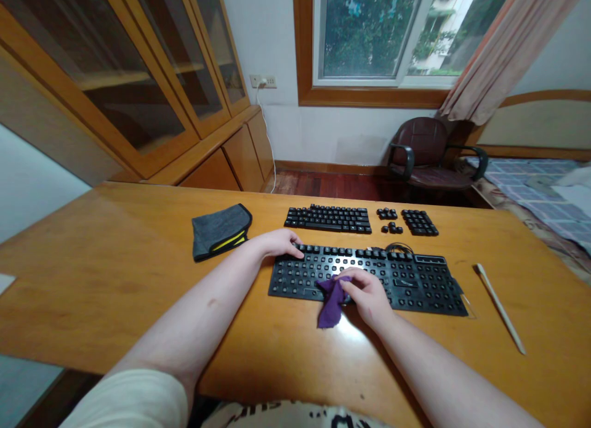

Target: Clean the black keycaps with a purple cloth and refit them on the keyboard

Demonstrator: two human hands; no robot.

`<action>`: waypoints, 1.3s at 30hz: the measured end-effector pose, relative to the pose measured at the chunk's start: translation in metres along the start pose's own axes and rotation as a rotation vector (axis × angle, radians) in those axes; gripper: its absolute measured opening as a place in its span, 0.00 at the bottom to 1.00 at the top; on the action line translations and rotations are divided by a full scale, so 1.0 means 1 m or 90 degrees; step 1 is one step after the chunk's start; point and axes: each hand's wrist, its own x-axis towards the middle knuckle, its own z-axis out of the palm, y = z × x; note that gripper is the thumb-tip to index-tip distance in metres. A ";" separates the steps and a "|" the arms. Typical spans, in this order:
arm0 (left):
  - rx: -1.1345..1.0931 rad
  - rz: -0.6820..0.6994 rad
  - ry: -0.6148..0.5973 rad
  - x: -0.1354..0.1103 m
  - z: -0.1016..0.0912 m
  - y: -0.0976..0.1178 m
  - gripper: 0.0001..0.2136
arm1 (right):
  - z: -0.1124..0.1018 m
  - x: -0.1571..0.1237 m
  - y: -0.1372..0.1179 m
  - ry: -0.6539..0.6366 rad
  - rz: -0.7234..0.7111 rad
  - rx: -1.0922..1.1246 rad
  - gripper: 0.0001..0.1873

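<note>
A black keyboard (pixel 295 283) lies on the table with most of its keycaps off, its bare switches showing; the top row of caps is still on. My left hand (pixel 282 243) grips its far left corner, thumb on top and fingers at the back edge. Pinched in my right hand (pixel 369 292) is a purple cloth (pixel 331 308), which touches the keyboard's middle and hangs over its front edge. Behind the keyboard, loose keycaps are laid out in groups: a big block (pixel 327 218), a number-pad block (pixel 419 223) and small clusters (pixel 391 228) between them.
A thin light-coloured stick or brush (pixel 501 311) lies right of the keyboard. To the left sits a folded grey cloth pouch (pixel 221 231) with yellow inside. Beyond the wooden table (pixel 115 280) stand a chair (pixel 425 148), a glass-door cabinet (pixel 184 64) and a bed (pixel 545 188).
</note>
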 end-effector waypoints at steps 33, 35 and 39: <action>0.260 0.155 0.344 -0.032 0.039 -0.013 0.17 | -0.010 -0.002 -0.004 0.111 -0.111 -0.051 0.05; 0.269 0.155 0.336 -0.035 0.034 -0.017 0.17 | -0.009 -0.001 -0.004 0.087 -0.106 -0.048 0.05; 0.290 0.169 0.342 -0.035 0.022 -0.016 0.18 | -0.006 0.000 -0.001 0.052 -0.084 -0.042 0.05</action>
